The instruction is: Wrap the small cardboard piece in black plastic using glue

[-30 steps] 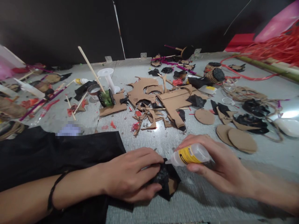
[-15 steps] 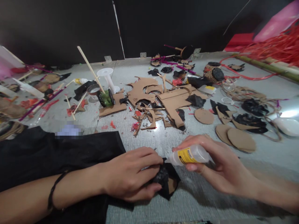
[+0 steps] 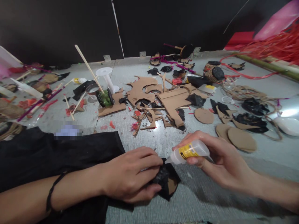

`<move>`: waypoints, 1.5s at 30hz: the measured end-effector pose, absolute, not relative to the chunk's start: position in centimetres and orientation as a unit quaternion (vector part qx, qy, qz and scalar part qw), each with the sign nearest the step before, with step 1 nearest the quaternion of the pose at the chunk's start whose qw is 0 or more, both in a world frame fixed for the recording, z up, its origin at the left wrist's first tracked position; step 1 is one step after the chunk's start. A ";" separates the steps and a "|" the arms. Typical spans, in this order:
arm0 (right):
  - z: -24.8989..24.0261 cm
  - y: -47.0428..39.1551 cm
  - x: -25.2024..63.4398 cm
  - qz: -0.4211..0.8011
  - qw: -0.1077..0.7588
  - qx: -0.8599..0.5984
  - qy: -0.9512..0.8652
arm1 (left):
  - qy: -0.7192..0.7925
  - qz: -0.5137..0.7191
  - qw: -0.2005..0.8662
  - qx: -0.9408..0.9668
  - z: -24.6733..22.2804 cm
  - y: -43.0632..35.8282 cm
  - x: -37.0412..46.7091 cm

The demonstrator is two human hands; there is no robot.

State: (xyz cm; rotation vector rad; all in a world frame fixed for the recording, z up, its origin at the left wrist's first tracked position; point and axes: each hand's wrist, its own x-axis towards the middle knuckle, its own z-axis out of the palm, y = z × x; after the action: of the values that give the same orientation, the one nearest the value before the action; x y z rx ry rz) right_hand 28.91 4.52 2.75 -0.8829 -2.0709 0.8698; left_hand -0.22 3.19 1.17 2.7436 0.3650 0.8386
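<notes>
While the left hand [image 3: 130, 175] pinches a crumpled black paper piece with a brown cardboard patch [image 3: 167, 182] flat on the grey table [image 3: 205, 199], the right hand [image 3: 219, 161] grips a small clear glue bottle with yellow label [image 3: 189, 151], nozzle tilted down-left, just beside the left fingertips [image 3: 158, 161]. Black cloth [image 3: 58, 155] lies under the left wrist.

Single head-worn view, looking forward and down across the grey textured bench [image 3: 205, 199] toward a dark back wall [image 3: 70, 28]. Close to the near edge; far clutter of brown cardboard scraps [image 3: 168, 101] recedes.
</notes>
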 end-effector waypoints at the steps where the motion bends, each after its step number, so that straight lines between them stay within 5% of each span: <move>1: 2.8 4.6 28.9 0.335 0.353 -0.343 -0.803 | 0.125 0.287 0.125 0.941 1.2 3.2 -0.2; 45: 1.7 4.9 29.2 0.420 0.411 -0.359 -0.725 | 0.122 0.275 0.139 0.944 1.1 3.2 -0.2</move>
State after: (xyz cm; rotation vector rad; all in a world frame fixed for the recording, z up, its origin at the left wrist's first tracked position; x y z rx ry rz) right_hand 29.21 4.87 1.72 -0.9044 -1.8254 1.0570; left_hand -0.15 3.18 1.14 2.7276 0.3518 0.7946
